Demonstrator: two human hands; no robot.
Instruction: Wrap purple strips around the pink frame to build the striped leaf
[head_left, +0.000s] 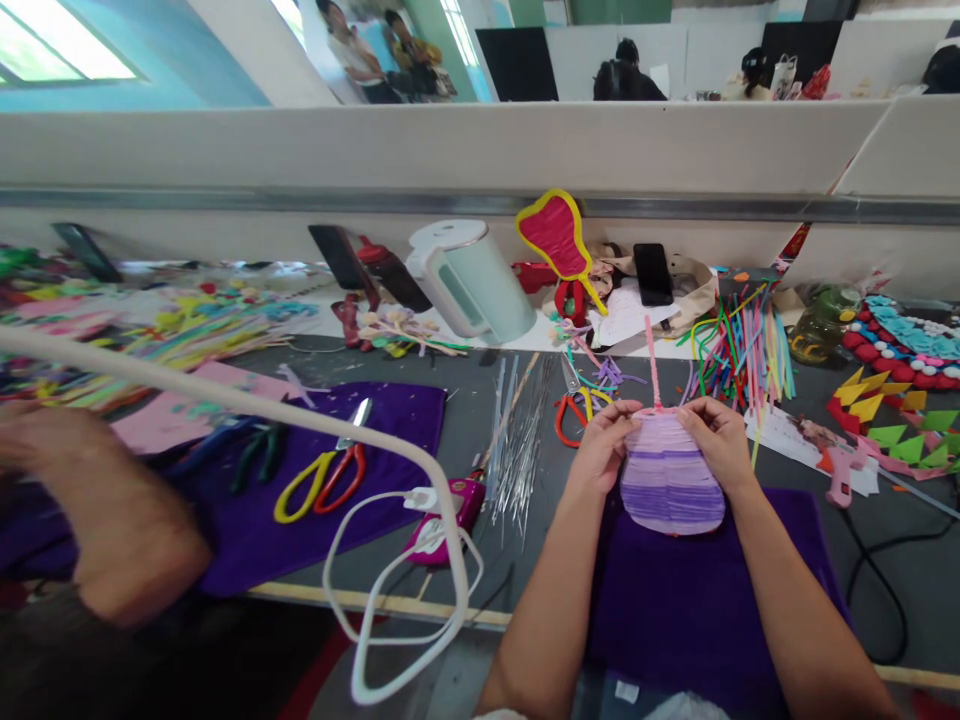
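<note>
Surface: a long grey worktable [480, 400] is seen against a low white partition [450, 150], with a purple cloth [675, 600] spread directly before the person
Left hand: the left hand [600, 450] is closed on the upper left edge of the purple fan-shaped piece [670, 475], fingers curled over its top
Right hand: the right hand [718, 438] is closed on the upper right edge of the same piece, thumb laid on its face
Held piece: it is made of striped lilac and violet rows, held upright over the far edge of the purple cloth, with a pink stem [652, 365] rising from its top between the two hands
Just beyond: red-handled scissors [571, 410] and a bundle of coloured pipe cleaners [742, 350] are laid near the hands
Left of the hands: thin silver wires [517, 440], a pink glue gun [450, 515] with a white cable [390, 590], and yellow-and-red scissors [322, 480] on a second purple cloth [315, 480]
Far side: a pale green kettle [472, 280], a red-and-yellow fan [559, 235] and a black phone [652, 272] are set by the partition
Neighbour: another person's blurred arm [112, 510] is seen at the far left
</note>
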